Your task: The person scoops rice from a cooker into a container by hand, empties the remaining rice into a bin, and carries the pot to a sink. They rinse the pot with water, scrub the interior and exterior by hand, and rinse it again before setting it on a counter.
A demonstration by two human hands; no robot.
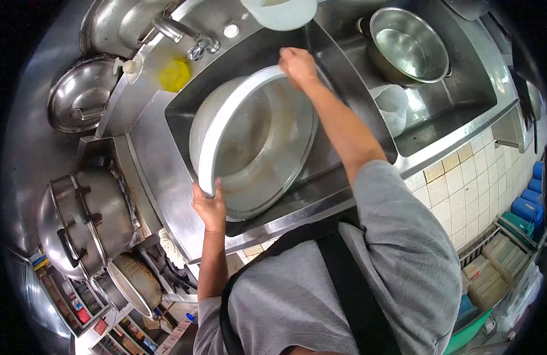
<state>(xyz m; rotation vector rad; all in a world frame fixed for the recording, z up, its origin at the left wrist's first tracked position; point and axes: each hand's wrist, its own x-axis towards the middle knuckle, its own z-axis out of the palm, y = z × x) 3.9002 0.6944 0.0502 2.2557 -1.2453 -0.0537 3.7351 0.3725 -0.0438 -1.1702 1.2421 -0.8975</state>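
Observation:
A large, round metal basin (250, 136) with a wide pale rim stands tilted inside the left sink bowl (338, 142). My left hand (210, 208) is closed round the rim at its near left side, thumb on top. At the far side, my right hand (297, 66) has its fingers curled on the rim. Stains mark the inside of the basin. Above it, the faucet (187, 36) reaches over the sink edge, and no water shows coming from it.
A steel pot (406, 47) and a white plastic container (392, 106) are in the right sink bowl. Another white tub (280, 13) sits at the back. A pump bottle (129, 67), yellow item (175, 75) and metal lid (84, 94) lie left; a big pot (78, 219) stands nearer.

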